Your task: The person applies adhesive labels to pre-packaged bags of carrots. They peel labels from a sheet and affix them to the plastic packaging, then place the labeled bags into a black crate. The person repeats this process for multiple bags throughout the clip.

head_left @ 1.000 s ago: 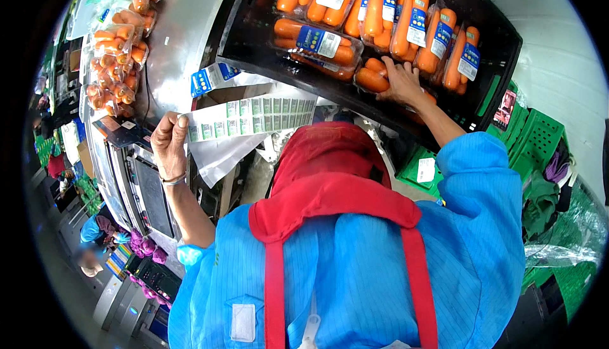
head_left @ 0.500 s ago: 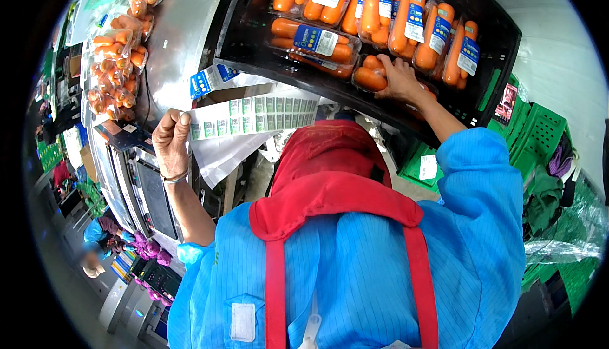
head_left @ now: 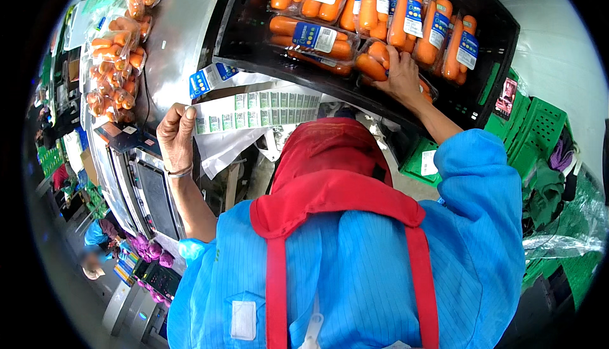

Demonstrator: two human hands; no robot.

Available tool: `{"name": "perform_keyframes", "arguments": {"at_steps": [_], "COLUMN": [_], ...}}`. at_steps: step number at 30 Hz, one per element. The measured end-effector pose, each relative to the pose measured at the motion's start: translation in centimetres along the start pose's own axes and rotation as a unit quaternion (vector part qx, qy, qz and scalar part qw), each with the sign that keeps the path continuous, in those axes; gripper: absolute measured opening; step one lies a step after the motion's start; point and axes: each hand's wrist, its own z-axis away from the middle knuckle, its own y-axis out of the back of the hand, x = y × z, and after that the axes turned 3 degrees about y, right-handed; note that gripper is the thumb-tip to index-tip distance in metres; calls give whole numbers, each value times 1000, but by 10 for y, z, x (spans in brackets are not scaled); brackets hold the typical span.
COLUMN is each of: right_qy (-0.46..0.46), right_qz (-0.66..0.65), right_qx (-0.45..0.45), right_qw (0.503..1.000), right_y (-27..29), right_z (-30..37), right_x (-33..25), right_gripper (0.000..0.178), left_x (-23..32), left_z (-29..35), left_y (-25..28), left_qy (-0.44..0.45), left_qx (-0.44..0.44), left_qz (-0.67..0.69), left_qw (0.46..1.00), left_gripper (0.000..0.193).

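Pinched between the thumb and fingers of my left hand (head_left: 176, 138) is the left end of a sheet of small green-and-white stickers (head_left: 257, 111), stretched out level in front of me. My right hand (head_left: 405, 81) reaches into a black crate (head_left: 269, 63) and grips a clear-wrapped pack of carrots (head_left: 372, 62) near the crate's front side. That pack sits tilted, and my fingers cover its right part. Beside it lies another carrot pack (head_left: 311, 37) with a blue label, and several more labelled packs (head_left: 413, 16) stand in a row behind.
Bagged carrots (head_left: 117, 63) are heaped on the metal table (head_left: 181, 38) at the left. A strip of blue labels (head_left: 212, 79) lies by the crate's near left corner. Green crates (head_left: 539, 127) and a phone (head_left: 506, 97) are on the right. Another person (head_left: 98, 235) is far left.
The carrot pack under my right hand has tipped and lifted slightly away from me. My left hand and the sticker sheet have shifted a little to the right.
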Motion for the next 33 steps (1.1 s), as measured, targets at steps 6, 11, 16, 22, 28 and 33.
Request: {"name": "perform_keyframes", "arguments": {"at_steps": [6, 11, 16, 22, 28, 33], "right_qy": [-24, 29, 235, 135, 220, 207], "right_qz": [-32, -486, -447, -535, -503, -449], "right_qx": [-49, -118, -288, -383, -232, -122], "right_qw": [998, 865, 814, 741, 803, 861], "right_y": [33, 97, 106, 92, 110, 94], "right_z": [3, -23, -33, -39, -52, -54], "right_x": [2, -56, -158, -166, -191, -223], "right_gripper": [86, 54, 56, 30, 30, 9], "left_x": [7, 16, 38, 34, 0, -3], "left_z": [4, -4, -18, -19, -16, -20], "left_y": [2, -8, -10, -3, -19, -23], "left_qy": [-4, -15, -42, -3, 45, 39], "left_qx": [-17, -73, -85, -60, -27, -10], "left_qz": [22, 0, 78, 98, 139, 46], "left_qw": [1000, 997, 992, 993, 989, 998], "left_gripper": [23, 17, 15, 24, 14, 11]}}
